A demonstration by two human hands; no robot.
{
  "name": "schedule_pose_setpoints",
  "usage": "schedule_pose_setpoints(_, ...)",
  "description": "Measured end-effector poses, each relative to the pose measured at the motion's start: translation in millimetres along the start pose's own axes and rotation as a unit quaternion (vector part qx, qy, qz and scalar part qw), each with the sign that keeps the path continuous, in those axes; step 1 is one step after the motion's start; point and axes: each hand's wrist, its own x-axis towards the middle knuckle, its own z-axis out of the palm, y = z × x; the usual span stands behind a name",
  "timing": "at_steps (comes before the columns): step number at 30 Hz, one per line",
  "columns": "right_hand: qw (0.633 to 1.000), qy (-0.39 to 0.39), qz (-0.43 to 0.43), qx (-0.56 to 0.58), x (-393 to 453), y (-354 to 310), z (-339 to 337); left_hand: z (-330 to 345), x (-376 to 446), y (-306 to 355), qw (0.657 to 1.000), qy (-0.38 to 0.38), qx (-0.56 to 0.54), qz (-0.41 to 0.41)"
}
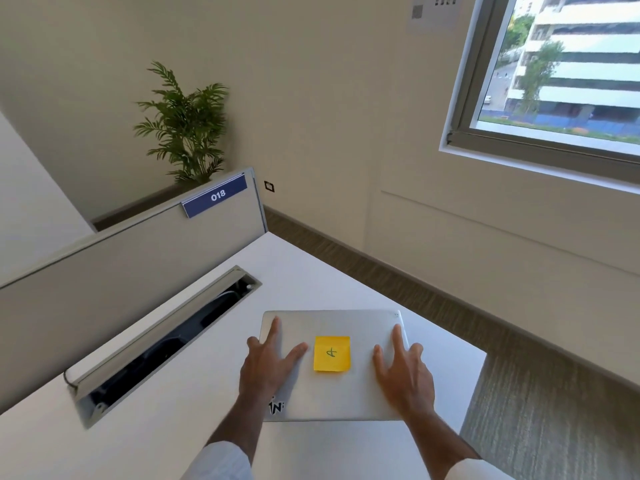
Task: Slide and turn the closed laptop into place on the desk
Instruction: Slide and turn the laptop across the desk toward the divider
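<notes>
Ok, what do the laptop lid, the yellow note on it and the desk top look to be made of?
Laptop: likely metal, matte silver, even soft sheen. Note: paper, matte yellow, with an ink mark. Desk: smooth white board, probably laminate; no grain shows. Both hands lie flat on the lid.

The person is wearing a white long-sleeved top, and both cuffs are sitting pushed back from the wrists, leaving the forearms bare below them. The left sleeve (pixel 221 460) is showing soft folds in a light, slightly ribbed cloth. Of the right sleeve (pixel 476 471) only a smaller white patch is showing at the picture's edge. The left hand (pixel 265 367) and right hand (pixel 403 370) are bare, with no gloves.
</notes>
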Motion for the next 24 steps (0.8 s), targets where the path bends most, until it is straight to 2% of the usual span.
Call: schedule_pose_setpoints(24, 0.994, -0.034, -0.106, -0.009, -99, -104, 51, -91, -87, -133, 0.993, 0.054, -0.025, -0.105)
